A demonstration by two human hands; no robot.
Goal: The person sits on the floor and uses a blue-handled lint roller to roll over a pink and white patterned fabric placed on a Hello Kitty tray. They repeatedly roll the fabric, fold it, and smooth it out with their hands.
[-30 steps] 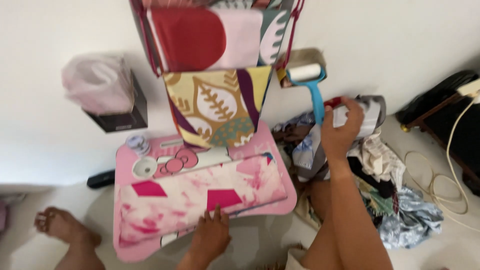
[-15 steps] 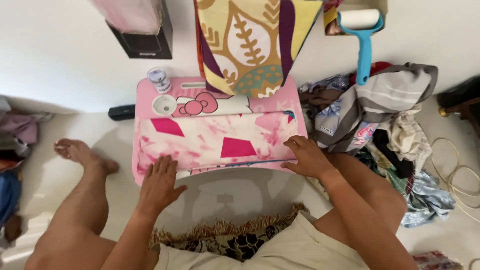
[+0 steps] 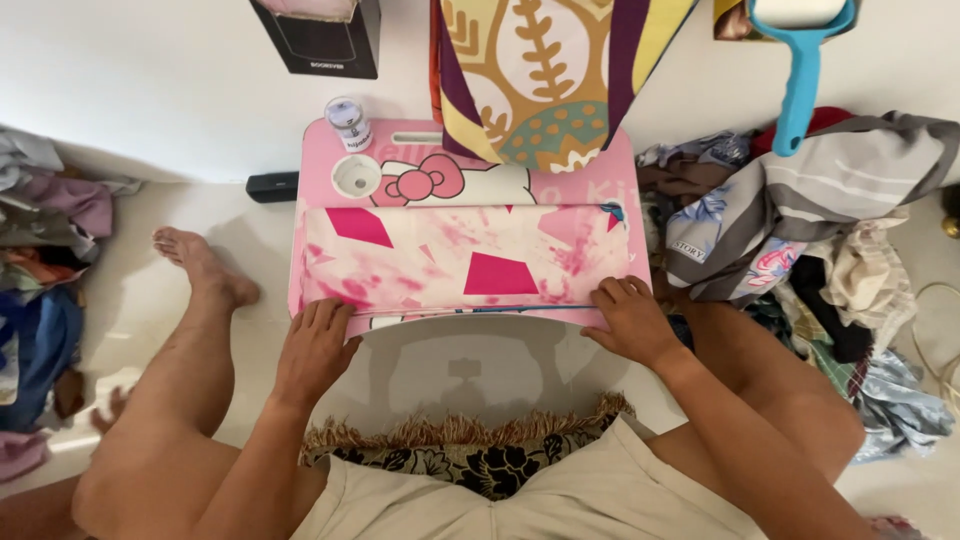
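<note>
Head view: left hand (image 3: 318, 348) and right hand (image 3: 632, 322), grips released, flatten pink cloth (image 3: 460, 268); lint roller (image 3: 800, 60) cropped.

Two hands flat on a folded pink cloth on a small pink table

The left hand (image 3: 318, 347) and the right hand (image 3: 631, 320) press palm-down on the near edge of the folded pink and white cloth (image 3: 465, 268), which lies across the small pink table (image 3: 470, 182). A small jar (image 3: 348, 122) stands at the table's far left corner, beside a round cup hole (image 3: 356, 176). A patterned bag (image 3: 545, 75) hangs over the far edge. A blue lint roller (image 3: 800, 60) rests on the heap of clothes (image 3: 800, 230) to the right. A black box (image 3: 322, 35) sits by the wall, and more clothes (image 3: 45, 270) lie at the left
</note>
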